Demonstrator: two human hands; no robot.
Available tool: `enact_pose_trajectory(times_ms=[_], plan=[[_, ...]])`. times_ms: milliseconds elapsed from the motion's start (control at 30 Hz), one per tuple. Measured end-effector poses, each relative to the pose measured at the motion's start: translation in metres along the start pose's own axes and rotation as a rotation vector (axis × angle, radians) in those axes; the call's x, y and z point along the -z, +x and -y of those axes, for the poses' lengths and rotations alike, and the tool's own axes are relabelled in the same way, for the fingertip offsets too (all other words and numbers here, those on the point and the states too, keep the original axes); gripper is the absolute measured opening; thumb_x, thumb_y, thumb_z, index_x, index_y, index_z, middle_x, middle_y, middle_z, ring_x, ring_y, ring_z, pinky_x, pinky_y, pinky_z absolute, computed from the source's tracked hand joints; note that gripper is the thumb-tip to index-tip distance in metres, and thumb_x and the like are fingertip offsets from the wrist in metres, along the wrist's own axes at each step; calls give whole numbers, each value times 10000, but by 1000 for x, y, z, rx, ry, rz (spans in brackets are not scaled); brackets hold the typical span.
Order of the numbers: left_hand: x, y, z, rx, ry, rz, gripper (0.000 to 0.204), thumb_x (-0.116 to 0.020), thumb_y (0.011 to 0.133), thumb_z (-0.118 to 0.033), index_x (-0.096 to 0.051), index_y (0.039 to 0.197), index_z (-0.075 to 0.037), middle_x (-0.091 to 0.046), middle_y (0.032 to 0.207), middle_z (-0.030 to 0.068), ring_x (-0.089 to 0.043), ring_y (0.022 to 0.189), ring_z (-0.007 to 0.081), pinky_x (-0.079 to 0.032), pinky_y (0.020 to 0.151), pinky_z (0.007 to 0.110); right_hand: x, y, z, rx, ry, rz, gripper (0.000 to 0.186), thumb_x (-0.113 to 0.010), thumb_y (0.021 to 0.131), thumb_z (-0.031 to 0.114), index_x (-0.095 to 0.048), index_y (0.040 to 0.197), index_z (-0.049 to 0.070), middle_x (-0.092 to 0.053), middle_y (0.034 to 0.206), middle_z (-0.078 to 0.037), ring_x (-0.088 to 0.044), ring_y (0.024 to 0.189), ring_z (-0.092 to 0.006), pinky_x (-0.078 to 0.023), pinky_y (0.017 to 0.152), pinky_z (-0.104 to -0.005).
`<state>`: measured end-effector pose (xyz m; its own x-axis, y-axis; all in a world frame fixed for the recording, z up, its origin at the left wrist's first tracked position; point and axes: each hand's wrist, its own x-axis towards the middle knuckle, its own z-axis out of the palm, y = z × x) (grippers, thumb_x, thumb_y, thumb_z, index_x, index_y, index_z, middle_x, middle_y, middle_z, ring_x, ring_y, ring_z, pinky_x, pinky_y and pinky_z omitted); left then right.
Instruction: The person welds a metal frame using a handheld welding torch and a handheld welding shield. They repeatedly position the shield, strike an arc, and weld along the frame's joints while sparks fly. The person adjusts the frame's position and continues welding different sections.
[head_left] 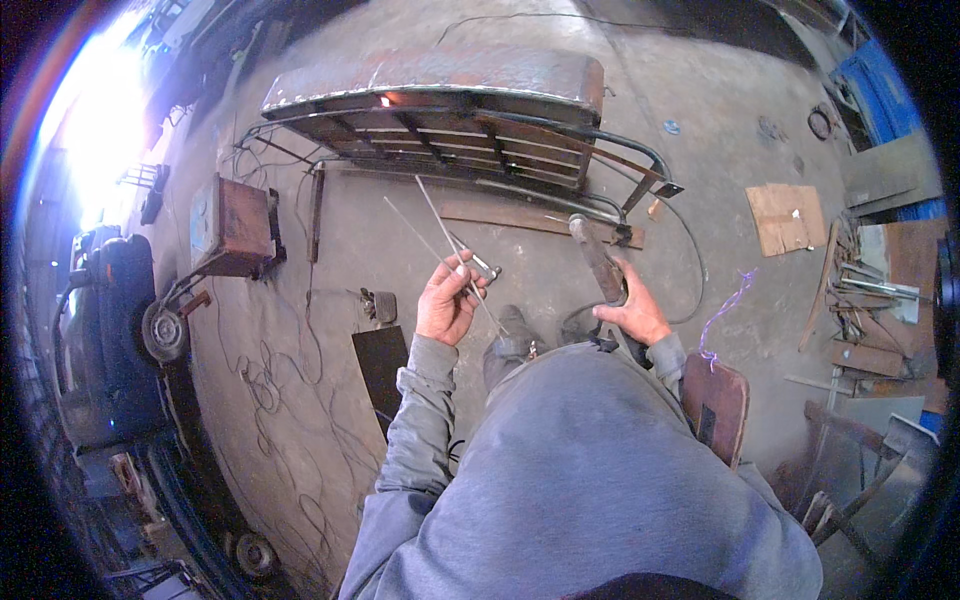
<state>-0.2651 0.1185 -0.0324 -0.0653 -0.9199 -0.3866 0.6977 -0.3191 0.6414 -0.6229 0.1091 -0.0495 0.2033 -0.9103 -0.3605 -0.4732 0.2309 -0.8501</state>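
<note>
My left hand (448, 302) pinches two thin welding rods (437, 213), which point up and away to the left. My right hand (637, 306) is closed around a worn brown welding electrode holder (598, 262), and its jaw end points forward. No rod shows in its jaw. Ahead lies a metal frame (405, 135) with crossbars, bent tube ends and a rusty, pale-edged panel along its far side. A small orange glow (385, 101) marks one spot on it. Just past my left fingers, a small dark metal piece (487, 268) shows, its kind unclear.
A rusty box on wheels (236, 226) stands at left, near a black tank (108, 340). Loose cables (262, 385) cross the floor. To the right are flat cardboard (785, 219), purple string (728, 305), a brown wooden seat (717, 405) and scrap pieces (868, 356).
</note>
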Motion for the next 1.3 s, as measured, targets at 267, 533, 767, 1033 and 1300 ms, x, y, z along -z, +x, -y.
enact_pose_trajectory(times_ms=[267, 533, 767, 1033, 1300], plan=[[36, 2, -36, 28, -3, -42, 417, -614, 1017, -105, -516, 1414, -24, -698, 1027, 109, -708, 918, 241, -471, 533, 231, -33, 21, 0, 52, -54, 5, 1036, -876, 681, 261, -369, 1559, 48, -509, 1505, -220, -494, 1411, -341, -385, 1177, -418], [60, 38, -74, 26, -41, -17, 416, -577, 1038, -147, -496, 1433, -45, -670, 1029, 117, -707, 886, 213, -373, 429, 189, -48, 29, 39, -5, -96, -76, 1057, -882, 680, 272, -356, 1571, 57, -499, 1513, -224, -481, 1421, -358, -378, 1186, -424], [55, 75, -90, 56, 0, -67, 356, -515, 1077, -168, -524, 1406, -34, -664, 966, 98, -677, 785, 166, -363, 412, 187, -42, 24, 66, -94, -144, -68, 1071, -888, 683, 275, -345, 1584, 73, -465, 1540, -233, -453, 1440, -362, -373, 1192, -432], [8, 101, -72, 113, 69, -136, 398, -534, 1079, -236, -533, 1417, -27, -624, 895, 59, -616, 720, 128, -349, 400, 176, 2, 45, 44, 11, -207, -37, 1045, -861, 676, 334, -379, 1553, 32, -497, 1502, -258, -453, 1411, -421, -361, 1199, -461], [-39, 132, 7, 54, 14, -245, 398, -557, 1073, -260, -548, 1411, -50, -620, 873, 47, -596, 695, 117, -370, 408, 183, 111, 92, -24, 101, -242, 170, 1065, -867, 658, 349, -380, 1560, 61, -531, 1439, -265, -484, 1348, -445, -390, 1152, -481]])
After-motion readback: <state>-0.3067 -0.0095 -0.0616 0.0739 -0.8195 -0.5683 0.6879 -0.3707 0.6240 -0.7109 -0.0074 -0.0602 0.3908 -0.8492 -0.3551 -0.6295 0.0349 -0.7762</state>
